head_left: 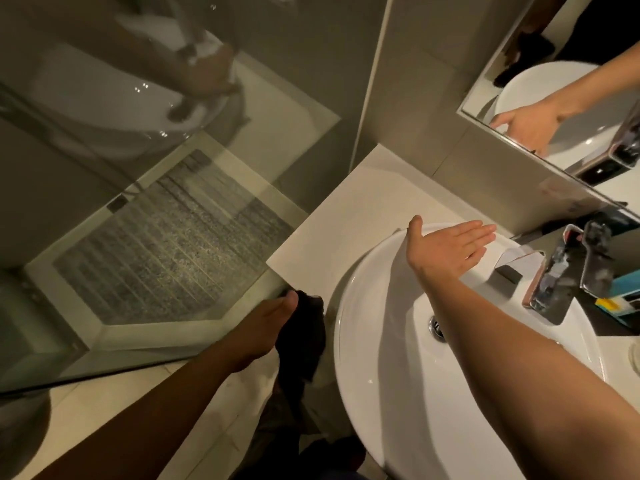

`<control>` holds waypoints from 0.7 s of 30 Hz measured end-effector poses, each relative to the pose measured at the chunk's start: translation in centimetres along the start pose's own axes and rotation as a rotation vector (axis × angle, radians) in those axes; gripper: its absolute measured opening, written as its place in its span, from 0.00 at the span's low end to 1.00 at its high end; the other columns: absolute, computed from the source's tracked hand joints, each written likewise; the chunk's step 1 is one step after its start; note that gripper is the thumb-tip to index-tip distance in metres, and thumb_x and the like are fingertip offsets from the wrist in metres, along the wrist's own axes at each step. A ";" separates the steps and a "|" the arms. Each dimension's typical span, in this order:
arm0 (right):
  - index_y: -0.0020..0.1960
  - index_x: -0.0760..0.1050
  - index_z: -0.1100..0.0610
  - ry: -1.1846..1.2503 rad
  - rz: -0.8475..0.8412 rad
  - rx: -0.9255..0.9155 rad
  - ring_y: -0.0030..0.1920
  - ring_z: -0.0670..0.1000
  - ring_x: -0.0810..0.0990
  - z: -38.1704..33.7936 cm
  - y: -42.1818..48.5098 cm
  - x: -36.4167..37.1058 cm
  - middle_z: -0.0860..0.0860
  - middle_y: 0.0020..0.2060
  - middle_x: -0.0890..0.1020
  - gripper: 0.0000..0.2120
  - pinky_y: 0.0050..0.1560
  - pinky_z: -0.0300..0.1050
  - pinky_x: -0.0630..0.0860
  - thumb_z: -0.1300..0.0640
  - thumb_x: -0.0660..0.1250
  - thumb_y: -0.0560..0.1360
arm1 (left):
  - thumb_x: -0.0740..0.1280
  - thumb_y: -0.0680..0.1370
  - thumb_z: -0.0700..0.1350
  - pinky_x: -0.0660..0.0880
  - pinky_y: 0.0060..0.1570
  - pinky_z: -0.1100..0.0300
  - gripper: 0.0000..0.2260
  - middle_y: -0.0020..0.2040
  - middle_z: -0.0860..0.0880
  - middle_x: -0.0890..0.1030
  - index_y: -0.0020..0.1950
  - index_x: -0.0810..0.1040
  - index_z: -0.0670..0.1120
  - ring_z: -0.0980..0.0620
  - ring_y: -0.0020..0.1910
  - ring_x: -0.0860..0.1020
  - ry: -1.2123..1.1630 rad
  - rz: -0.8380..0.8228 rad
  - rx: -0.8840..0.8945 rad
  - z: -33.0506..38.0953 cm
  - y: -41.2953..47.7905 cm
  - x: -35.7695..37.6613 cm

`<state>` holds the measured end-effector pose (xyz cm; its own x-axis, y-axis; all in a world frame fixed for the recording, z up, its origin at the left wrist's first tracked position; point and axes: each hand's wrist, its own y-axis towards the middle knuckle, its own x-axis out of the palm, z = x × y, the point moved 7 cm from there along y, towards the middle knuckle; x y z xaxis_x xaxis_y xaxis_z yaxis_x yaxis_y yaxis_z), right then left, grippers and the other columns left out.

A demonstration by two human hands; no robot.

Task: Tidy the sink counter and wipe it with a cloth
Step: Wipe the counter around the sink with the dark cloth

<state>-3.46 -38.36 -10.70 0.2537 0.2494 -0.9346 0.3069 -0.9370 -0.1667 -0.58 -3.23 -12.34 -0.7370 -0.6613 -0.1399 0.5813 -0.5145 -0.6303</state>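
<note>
Right hand (446, 249) flat and open, palm up, fingers straight and together, thumb raised. Holds nothing. It hovers over the far-left rim of the basin (377, 327), forearm crossing above the bowl and the drain (437, 326).

Left hand (268, 327) low, just off the counter's near-left corner, closed around a dark cloth (306, 336). Cloth hangs bunched from the grip, beside the basin's left wall; whether it touches the basin cannot be told. Thumb lies along the cloth's top.

Counter (349, 216) pale; the stretch left of the basin, out to its left edge and back corner, is bare. Basin sits on it, round, white.

Faucet (550, 282) at the basin's far-right rim, chrome, blurred. Behind it, toward the counter's back-right corner, a dark tray (595, 317) with a blue and yellow item (620, 299); details too blurred to name.

Mirror (568, 98) on the back wall reflects the open hand and basin. Glass panel (166, 237) left of the counter, over a tiled floor.
</note>
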 end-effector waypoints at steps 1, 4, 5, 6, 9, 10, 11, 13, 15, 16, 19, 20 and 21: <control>0.80 0.39 0.70 -0.001 -0.002 0.004 0.82 0.63 0.40 0.0 0.0 0.0 0.66 0.81 0.41 0.54 0.81 0.58 0.43 0.30 0.53 0.74 | 0.56 0.79 0.70 0.78 0.65 0.52 0.31 0.58 0.48 0.85 0.64 0.81 0.47 0.50 0.63 0.82 -0.058 0.023 -0.006 1.0 0.3 -0.6; 0.80 0.39 0.69 -0.007 -0.020 0.006 0.82 0.63 0.40 0.0 0.2 0.0 0.66 0.81 0.41 0.54 0.81 0.58 0.43 0.30 0.52 0.74 | 0.56 0.84 0.62 0.79 0.58 0.58 0.22 0.58 0.50 0.86 0.62 0.83 0.51 0.53 0.60 0.84 -0.174 0.002 0.024 5.0 2.5 -1.3; 0.80 0.39 0.70 -0.009 -0.021 0.003 0.82 0.63 0.40 0.0 0.3 0.0 0.67 0.80 0.41 0.54 0.81 0.58 0.43 0.30 0.52 0.74 | 0.56 0.84 0.63 0.79 0.59 0.53 0.22 0.58 0.49 0.86 0.63 0.83 0.52 0.51 0.59 0.84 -0.171 0.003 0.057 7.0 3.3 -1.4; 0.80 0.39 0.70 -0.011 -0.019 -0.001 0.81 0.64 0.40 0.0 0.4 0.0 0.67 0.80 0.41 0.54 0.80 0.58 0.43 0.30 0.52 0.74 | 0.57 0.82 0.65 0.78 0.62 0.48 0.24 0.59 0.48 0.86 0.65 0.82 0.52 0.49 0.59 0.84 -0.161 0.021 0.098 8.8 4.5 -1.6; 0.80 0.39 0.69 -0.020 -0.012 0.002 0.82 0.63 0.40 0.1 0.6 0.0 0.67 0.80 0.41 0.53 0.80 0.58 0.43 0.29 0.52 0.75 | 0.60 0.76 0.70 0.77 0.64 0.45 0.30 0.56 0.46 0.87 0.62 0.83 0.48 0.49 0.57 0.84 -0.146 0.069 0.229 14.3 9.2 -1.7; 0.80 0.40 0.69 -0.021 -0.001 0.006 0.82 0.63 0.41 0.1 0.5 -0.1 0.67 0.81 0.42 0.54 0.80 0.58 0.44 0.29 0.51 0.75 | 0.60 0.74 0.71 0.78 0.59 0.43 0.31 0.52 0.45 0.87 0.58 0.84 0.47 0.48 0.53 0.85 -0.114 0.090 0.277 16.3 10.9 -1.5; 0.80 0.40 0.69 -0.023 0.011 0.008 0.82 0.63 0.41 0.2 0.5 0.0 0.66 0.81 0.42 0.54 0.80 0.58 0.44 0.28 0.51 0.74 | 0.59 0.73 0.72 0.79 0.52 0.43 0.31 0.48 0.44 0.86 0.52 0.84 0.47 0.47 0.47 0.83 -0.059 0.100 0.322 18.4 12.4 -1.0; 0.80 0.39 0.68 -0.041 0.009 0.015 0.82 0.62 0.41 0.2 0.4 0.2 0.66 0.81 0.41 0.54 0.81 0.58 0.45 0.28 0.49 0.74 | 0.57 0.75 0.70 0.75 0.43 0.48 0.28 0.40 0.46 0.80 0.42 0.79 0.46 0.48 0.39 0.77 0.029 0.086 0.417 22.8 15.4 0.9; 0.80 0.40 0.68 -0.042 0.032 0.015 0.82 0.62 0.41 0.3 0.4 0.4 0.66 0.81 0.42 0.53 0.81 0.58 0.46 0.28 0.49 0.74 | 0.57 0.82 0.62 0.73 0.42 0.50 0.24 0.37 0.47 0.77 0.40 0.75 0.44 0.48 0.37 0.74 0.138 0.046 0.494 26.6 18.6 4.0; 0.80 0.41 0.69 -0.041 0.055 0.013 0.82 0.63 0.42 0.4 0.5 0.4 0.66 0.81 0.42 0.53 0.81 0.59 0.47 0.29 0.50 0.74 | 0.57 0.84 0.59 0.73 0.41 0.49 0.23 0.36 0.46 0.77 0.41 0.75 0.43 0.47 0.37 0.74 0.171 -0.006 0.526 28.2 20.1 6.2; 0.80 0.42 0.69 -0.058 0.081 0.001 0.82 0.63 0.42 0.5 0.7 0.8 0.67 0.81 0.42 0.53 0.81 0.59 0.47 0.29 0.51 0.74 | 0.58 0.81 0.65 0.78 0.54 0.47 0.23 0.48 0.50 0.84 0.55 0.82 0.50 0.48 0.47 0.81 0.233 -0.261 0.575 29.0 24.8 13.0; 0.80 0.42 0.69 -0.064 0.080 -0.003 0.82 0.62 0.41 0.4 0.7 0.9 0.66 0.81 0.42 0.53 0.81 0.58 0.45 0.29 0.51 0.74 | 0.57 0.80 0.66 0.75 0.66 0.47 0.23 0.59 0.52 0.84 0.65 0.80 0.54 0.50 0.59 0.81 0.299 -0.371 0.600 28.2 26.1 15.3; 0.81 0.41 0.68 -0.068 0.082 -0.009 0.82 0.62 0.40 0.4 0.7 1.0 0.66 0.81 0.41 0.53 0.81 0.58 0.44 0.29 0.51 0.74 | 0.56 0.82 0.65 0.67 0.75 0.48 0.23 0.69 0.53 0.79 0.71 0.75 0.58 0.51 0.70 0.76 0.430 -0.495 0.648 26.8 27.0 17.5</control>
<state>-3.36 -38.83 -11.91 0.2161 0.1542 -0.9641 0.2962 -0.9513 -0.0857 11.45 -43.28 -11.32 -0.9423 -0.0913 -0.3219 0.1494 -0.9756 -0.1607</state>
